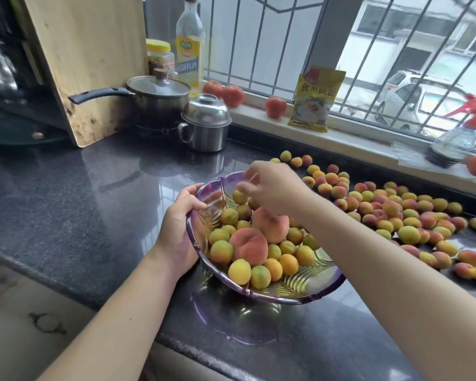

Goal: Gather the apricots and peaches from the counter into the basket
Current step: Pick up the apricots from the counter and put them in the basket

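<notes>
A clear purple-rimmed basket is tilted above the dark counter, and my left hand grips its left rim. Inside lie two peaches and several small apricots. My right hand hovers over the basket's far side with fingers loosely spread, and an apricot sits just under the fingertips; whether the fingers hold it is unclear. Many loose apricots are spread over the counter to the right.
A lidded saucepan and a steel pot stand behind the basket, with a wooden board leaning at the back left. On the windowsill are peaches, an oil bottle, a yellow packet and a spray bottle.
</notes>
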The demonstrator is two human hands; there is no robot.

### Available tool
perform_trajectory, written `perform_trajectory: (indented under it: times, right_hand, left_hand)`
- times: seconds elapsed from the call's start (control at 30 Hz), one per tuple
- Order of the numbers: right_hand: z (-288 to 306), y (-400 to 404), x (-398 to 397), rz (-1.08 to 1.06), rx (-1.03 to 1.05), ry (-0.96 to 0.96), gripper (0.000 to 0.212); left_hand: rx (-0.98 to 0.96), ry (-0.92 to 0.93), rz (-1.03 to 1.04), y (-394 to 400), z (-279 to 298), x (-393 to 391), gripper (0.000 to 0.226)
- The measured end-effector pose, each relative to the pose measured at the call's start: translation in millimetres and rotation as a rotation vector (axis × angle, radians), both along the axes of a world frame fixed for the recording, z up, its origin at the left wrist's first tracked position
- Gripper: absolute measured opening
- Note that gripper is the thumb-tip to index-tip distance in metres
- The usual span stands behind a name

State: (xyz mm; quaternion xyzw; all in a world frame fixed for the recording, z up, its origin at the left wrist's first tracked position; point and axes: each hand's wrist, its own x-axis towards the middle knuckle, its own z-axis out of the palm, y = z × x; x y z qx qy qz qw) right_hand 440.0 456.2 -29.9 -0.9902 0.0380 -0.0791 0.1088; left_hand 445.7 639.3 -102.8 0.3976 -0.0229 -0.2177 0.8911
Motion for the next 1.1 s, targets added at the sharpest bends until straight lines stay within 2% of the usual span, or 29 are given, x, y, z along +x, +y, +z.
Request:
perform_trajectory:
  times: [0.17, 0.33, 0.47, 0.57, 0.7, 0.8, 0.93, 1.1]
  right_hand:
    - [15, -67, -47, -0.256, 0.309, -0.469, 0.017]
    - [-51, -115, -90, -0.547, 0.321, -0.640, 0.019]
    - [-83, -127, -108, -0.709, 0.289, -0.565, 0.031]
    - [-82, -127, -108, -0.689, 0.222, -0.458, 0.030]
    - [-81, -122, -98, -0.692, 0.144, -0.321, 0.041]
    - [-82, -122, -91, -0.705, 0.066, -0.248, 0.036]
    - [-84, -124, -91, -0.709, 0.101, -0.326, 0.024]
    - [-81, -128, -101, -0.579, 0.295, -0.490, 0.030]
  left_hand:
    - [-0.007, -0.012, 0.010, -1, 0, 0, 0.038]
    - [0.032, -0.025, 0.028, -2, -2, -1, 0.037]
    - [0.048, -0.022, 0.035, 0, -2, 0, 0.040]
    - [0.022, -0.003, 0.051, -2, -2, 0, 0.043]
    - [0.042, -0.009, 0.045, -1, -3, -1, 0.040]
    - [0.049, -0.022, 0.039, -1, -2, -2, 0.038]
    - [0.040, -0.019, 0.030, -1, -2, 0, 0.038]
    - [0.042, -0.024, 0.023, 0, -1, -1, 0.036]
